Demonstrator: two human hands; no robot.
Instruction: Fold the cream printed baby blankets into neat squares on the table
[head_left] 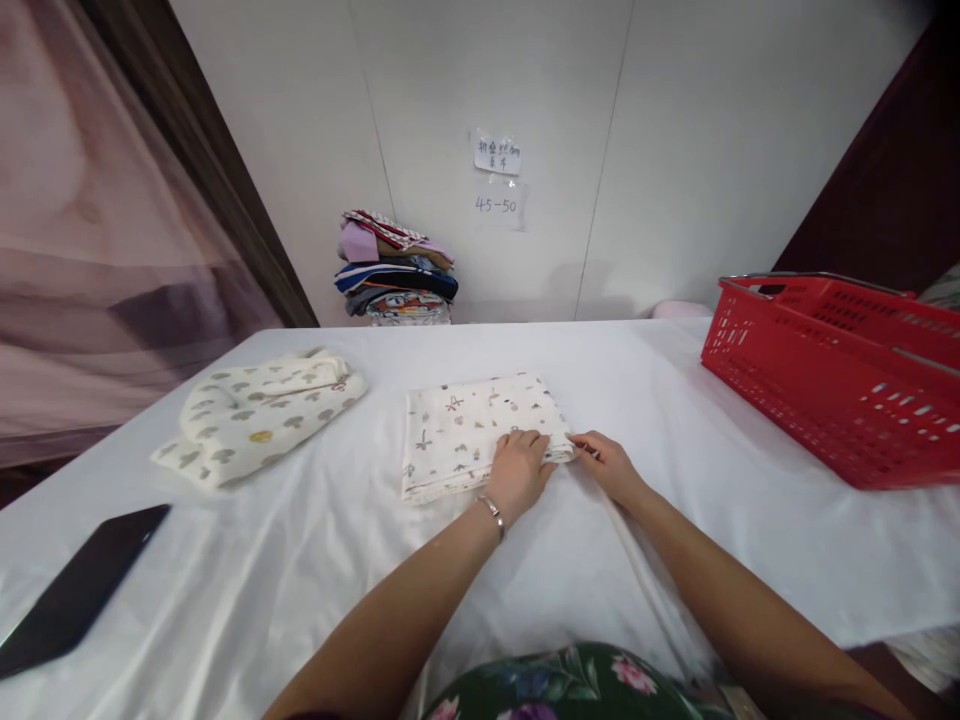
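Observation:
A white cloth [457,425] with small scattered prints lies folded into a rectangle in the middle of the table. My left hand [520,470], with a silver bracelet at the wrist, rests on the cloth's near right part, its fingers laid over the top layer. At the cloth's right corner, my right hand [609,467] pinches the edge between thumb and fingers. To the left lies a second, loosely bunched cream cloth [262,415] with grey-brown mushroom-like prints and one yellow spot, apart from both hands.
A red plastic basket [817,385] stands at the right. A dark flat device [82,590] lies at the left front of the white-covered table [300,580]. Several folded fabrics form a stack [397,270] by the back wall, left of two taped paper signs [497,180].

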